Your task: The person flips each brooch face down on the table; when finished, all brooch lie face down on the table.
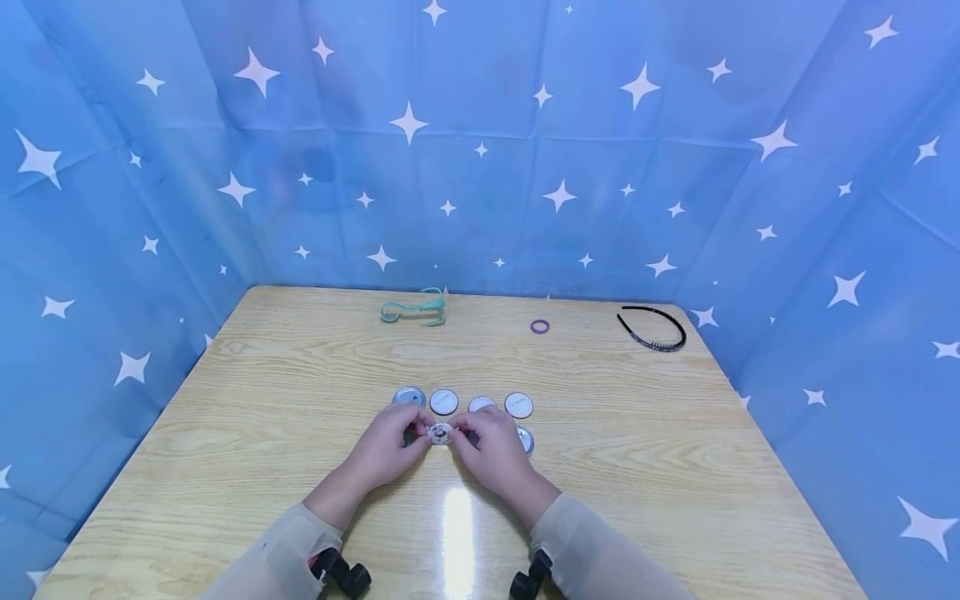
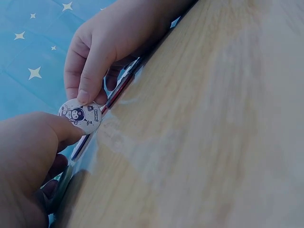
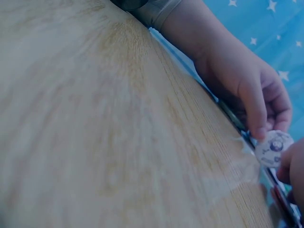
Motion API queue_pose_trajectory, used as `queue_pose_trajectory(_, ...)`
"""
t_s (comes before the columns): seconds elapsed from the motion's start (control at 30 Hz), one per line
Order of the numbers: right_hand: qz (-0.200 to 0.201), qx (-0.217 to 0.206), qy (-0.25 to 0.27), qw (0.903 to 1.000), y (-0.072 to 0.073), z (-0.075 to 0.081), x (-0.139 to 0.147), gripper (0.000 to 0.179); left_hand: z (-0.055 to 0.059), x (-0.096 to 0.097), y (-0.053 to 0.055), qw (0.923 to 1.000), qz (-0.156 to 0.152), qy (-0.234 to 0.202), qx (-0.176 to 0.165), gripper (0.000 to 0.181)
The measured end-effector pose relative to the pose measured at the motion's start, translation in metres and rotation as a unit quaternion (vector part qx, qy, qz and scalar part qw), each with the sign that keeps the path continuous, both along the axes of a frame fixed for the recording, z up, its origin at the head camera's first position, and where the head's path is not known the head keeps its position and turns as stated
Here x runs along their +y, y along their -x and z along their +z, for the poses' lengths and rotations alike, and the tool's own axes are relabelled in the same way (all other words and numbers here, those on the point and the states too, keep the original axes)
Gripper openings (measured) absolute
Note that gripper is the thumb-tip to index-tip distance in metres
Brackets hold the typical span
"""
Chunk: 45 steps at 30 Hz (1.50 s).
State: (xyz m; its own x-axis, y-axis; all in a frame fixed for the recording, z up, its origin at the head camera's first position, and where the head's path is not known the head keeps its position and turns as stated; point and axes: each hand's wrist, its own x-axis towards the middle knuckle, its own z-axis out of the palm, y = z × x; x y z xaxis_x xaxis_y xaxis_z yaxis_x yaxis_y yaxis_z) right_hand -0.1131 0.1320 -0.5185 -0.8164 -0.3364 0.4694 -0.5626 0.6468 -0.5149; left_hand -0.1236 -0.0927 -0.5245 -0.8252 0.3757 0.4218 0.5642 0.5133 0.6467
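Between my two hands is a round white pin badge (image 1: 440, 433) with a dark cartoon character printed on its face. My left hand (image 1: 386, 443) pinches its left edge between thumb and fingers, while my right hand (image 1: 495, 450) pinches the right edge. The left wrist view shows the badge (image 2: 85, 115) tilted up, its printed side toward the camera. Just beyond the hands lie more round discs, among them a white one (image 1: 444, 402), another white one (image 1: 519, 406) and a silvery one (image 1: 408, 397). My right hand partly covers two others.
Toward the far edge of the wooden table (image 1: 637, 467) lie a teal wire-like item (image 1: 412, 310), a purple ring (image 1: 540, 327) and a black headband (image 1: 660, 343). A blue curtain (image 1: 480, 217) with white stars hangs behind and along the sides.
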Motion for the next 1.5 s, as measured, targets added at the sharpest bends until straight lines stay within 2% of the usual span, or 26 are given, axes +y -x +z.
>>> queue_pose_trajectory(0.6,-0.001,0.002,0.007,1.0000,-0.0002,0.0021,-0.0016,0.008,0.0029,-0.0010,-0.0009,0.9997,-0.008,0.003,-0.021,0.016)
queue_pose_trajectory(0.9,0.000,-0.015,0.011,0.9998,-0.0014,0.0016,-0.0013,0.006,0.0028,0.0000,-0.0015,0.9999,-0.010,0.006,-0.002,0.017)
queue_pose_trajectory(1.17,0.008,-0.032,-0.009,0.9994,-0.0006,0.0004,0.0001,0.013,0.0027,-0.0011,-0.0007,0.9995,-0.011,0.022,-0.019,0.016)
queue_pose_trajectory(1.37,0.008,-0.022,-0.015,0.9996,-0.0015,0.0028,-0.0007,0.013,0.0039,-0.0004,-0.0010,0.9990,-0.005,0.029,-0.033,0.013)
queue_pose_trajectory(1.5,0.004,-0.021,-0.017,0.9996,-0.0019,0.0034,-0.0010,0.011,0.0042,0.0000,-0.0015,0.9993,-0.005,0.029,-0.022,0.014)
